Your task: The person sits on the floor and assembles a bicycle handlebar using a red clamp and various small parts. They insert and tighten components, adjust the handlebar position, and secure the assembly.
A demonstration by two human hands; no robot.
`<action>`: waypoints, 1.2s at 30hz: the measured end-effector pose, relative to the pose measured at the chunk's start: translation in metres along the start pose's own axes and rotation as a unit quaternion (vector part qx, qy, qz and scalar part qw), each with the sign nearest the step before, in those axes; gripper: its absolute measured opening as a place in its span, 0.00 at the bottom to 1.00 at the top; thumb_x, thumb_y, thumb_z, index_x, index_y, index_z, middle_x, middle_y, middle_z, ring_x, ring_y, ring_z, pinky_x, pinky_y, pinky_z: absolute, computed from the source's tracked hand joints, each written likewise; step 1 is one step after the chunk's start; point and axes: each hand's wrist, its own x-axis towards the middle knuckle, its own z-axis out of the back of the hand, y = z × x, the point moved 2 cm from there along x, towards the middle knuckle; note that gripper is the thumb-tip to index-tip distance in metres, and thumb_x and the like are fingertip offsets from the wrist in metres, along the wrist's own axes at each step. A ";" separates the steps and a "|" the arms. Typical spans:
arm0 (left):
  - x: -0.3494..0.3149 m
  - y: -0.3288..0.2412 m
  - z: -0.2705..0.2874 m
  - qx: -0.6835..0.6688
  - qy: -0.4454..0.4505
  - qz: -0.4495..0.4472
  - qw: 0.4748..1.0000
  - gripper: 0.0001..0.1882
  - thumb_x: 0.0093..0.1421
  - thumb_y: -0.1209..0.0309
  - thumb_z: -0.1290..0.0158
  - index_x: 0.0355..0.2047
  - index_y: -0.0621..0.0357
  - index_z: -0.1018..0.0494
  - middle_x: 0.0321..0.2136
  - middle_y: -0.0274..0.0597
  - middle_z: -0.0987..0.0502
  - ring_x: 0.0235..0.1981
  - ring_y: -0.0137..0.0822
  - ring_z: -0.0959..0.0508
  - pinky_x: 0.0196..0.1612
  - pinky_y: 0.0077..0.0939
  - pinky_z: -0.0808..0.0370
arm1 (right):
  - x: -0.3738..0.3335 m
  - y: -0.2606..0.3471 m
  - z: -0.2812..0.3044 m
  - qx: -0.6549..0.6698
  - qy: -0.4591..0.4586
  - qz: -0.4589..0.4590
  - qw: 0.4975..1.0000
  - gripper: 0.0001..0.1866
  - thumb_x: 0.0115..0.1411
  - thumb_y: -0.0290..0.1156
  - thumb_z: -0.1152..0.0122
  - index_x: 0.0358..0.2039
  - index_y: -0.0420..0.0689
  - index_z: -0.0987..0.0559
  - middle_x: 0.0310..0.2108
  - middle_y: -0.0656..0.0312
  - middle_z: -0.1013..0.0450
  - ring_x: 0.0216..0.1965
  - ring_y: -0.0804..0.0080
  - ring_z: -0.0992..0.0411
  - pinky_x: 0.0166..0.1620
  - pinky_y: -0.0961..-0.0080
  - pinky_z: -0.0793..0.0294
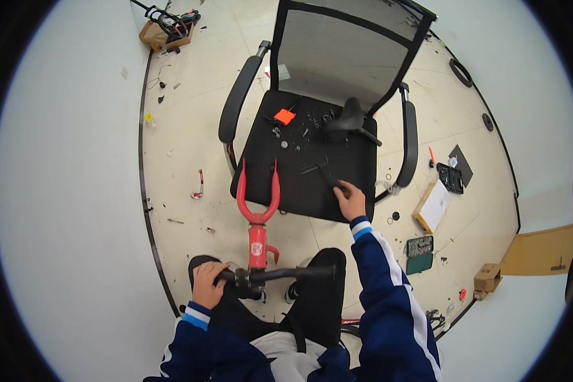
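My left hand [208, 283] is closed round the left end of a black handlebar [280, 274], which lies across above my knees. The handlebar joins a small red bike fork [258, 215], its two prongs pointing away from me and reaching over the front of a black chair seat [305, 197]. My right hand [351, 202] is at the seat's front right, its fingers closed on a dark slim tool [328, 177] whose exact kind I cannot make out. Thin L-shaped hex keys [309, 169] lie just beyond it.
Farther back on the seat are a black bike saddle [347, 121], an orange block [284, 116] and scattered small hardware. Armrests rise on both sides. On the floor at right are a black tool case [450, 178], a white-topped box [433, 207] and a green case [419, 254].
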 end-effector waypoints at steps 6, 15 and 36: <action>-0.010 -0.025 0.020 0.046 0.025 0.081 0.995 0.23 0.50 0.71 0.35 0.48 0.55 0.22 0.46 0.46 0.23 0.52 0.50 0.27 0.56 0.42 0.34 | -0.057 -0.010 0.043 0.032 0.073 -0.081 0.994 0.13 0.58 0.33 0.33 0.41 0.38 0.18 0.33 0.52 0.19 0.36 0.60 0.19 0.42 0.68 0.21; -0.011 -0.186 0.184 -0.114 0.115 0.192 0.968 0.11 0.56 0.65 0.36 0.35 0.59 0.17 0.32 0.46 0.17 0.33 0.45 0.19 0.40 0.35 0.23 | -0.191 0.187 0.221 0.097 0.398 -0.233 0.882 0.10 0.63 0.31 0.36 0.38 0.37 0.17 0.29 0.60 0.19 0.28 0.77 0.23 0.34 0.77 0.22; 0.096 -0.438 0.292 -0.190 0.420 -0.103 0.882 0.09 0.55 0.71 0.36 0.33 0.63 0.19 0.24 0.39 0.21 0.23 0.30 0.28 0.28 0.23 0.32 | -0.143 0.443 0.331 0.142 0.651 0.055 0.744 0.12 0.51 0.29 0.32 0.35 0.36 0.18 0.28 0.56 0.20 0.29 0.67 0.21 0.36 0.74 0.21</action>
